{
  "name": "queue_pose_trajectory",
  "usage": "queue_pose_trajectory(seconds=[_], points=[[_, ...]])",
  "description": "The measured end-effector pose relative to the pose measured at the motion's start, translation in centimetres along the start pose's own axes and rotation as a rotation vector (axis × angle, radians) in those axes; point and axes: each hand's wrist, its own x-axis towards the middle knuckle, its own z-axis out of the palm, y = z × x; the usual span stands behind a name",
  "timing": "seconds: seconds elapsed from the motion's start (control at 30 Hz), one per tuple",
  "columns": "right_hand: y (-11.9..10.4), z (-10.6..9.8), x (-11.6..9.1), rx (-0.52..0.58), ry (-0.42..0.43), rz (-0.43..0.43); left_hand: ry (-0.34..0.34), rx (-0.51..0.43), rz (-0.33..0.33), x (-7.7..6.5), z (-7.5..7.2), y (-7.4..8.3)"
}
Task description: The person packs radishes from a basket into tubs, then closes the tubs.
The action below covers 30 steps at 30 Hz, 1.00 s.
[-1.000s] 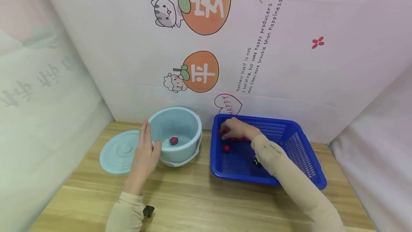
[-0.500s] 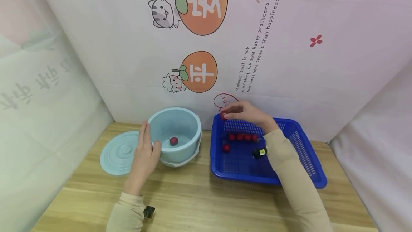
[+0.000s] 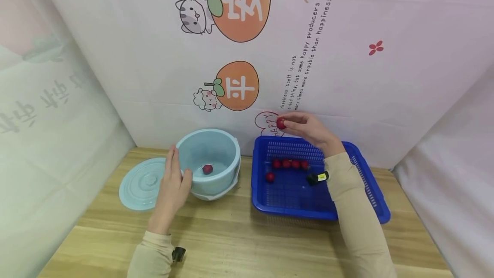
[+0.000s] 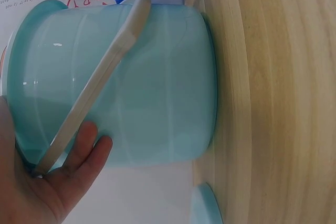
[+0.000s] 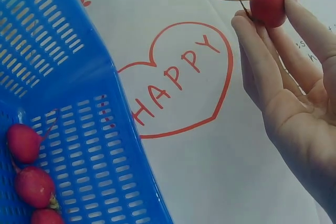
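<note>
My right hand (image 3: 310,131) is raised over the back rim of the blue basket (image 3: 293,214). Its thumb and fingertips pinch a round red radish (image 5: 269,6), whose thin root curls off to one side. Several other radishes (image 3: 286,164) lie in a row in the basket, and a single radish (image 3: 269,177) lies in front of them. My left hand (image 3: 172,190) rests against the left side of the light blue bucket (image 4: 157,87), fingers extended along its wall. One radish (image 3: 207,169) is at the bottom of the bucket.
A round light blue lid (image 3: 139,185) lies flat left of the bucket, partly behind my left hand. The bucket's pale handle (image 4: 100,77) hangs down its outside. A printed white cloth (image 3: 154,55) stands behind the wooden table (image 3: 231,243).
My right hand has come up out of the basket with a radish, then shifted slightly right and higher above the back rim. The left hand stays at the bucket.
</note>
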Motion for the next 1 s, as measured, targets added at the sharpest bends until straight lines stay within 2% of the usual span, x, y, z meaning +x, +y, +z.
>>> queue_pose_trajectory(seconds=[0.2,0.47,0.67,1.0], points=[[0.4,0.0,0.1,0.010,0.010,0.013,-0.010,0.011,-0.012,-0.2,-0.3,0.1],[0.7,1.5,1.0,-0.015,-0.026,-0.018,-0.007,-0.002,-0.004,-0.1,-0.2,-0.1],[0.7,3.8,2.0,-0.021,-0.044,0.001,-0.008,-0.006,-0.010,0.0,0.0,0.0],[1.1,8.9,4.4,0.037,-0.134,-0.041,0.003,-0.005,-0.003,-0.1,0.0,0.2]])
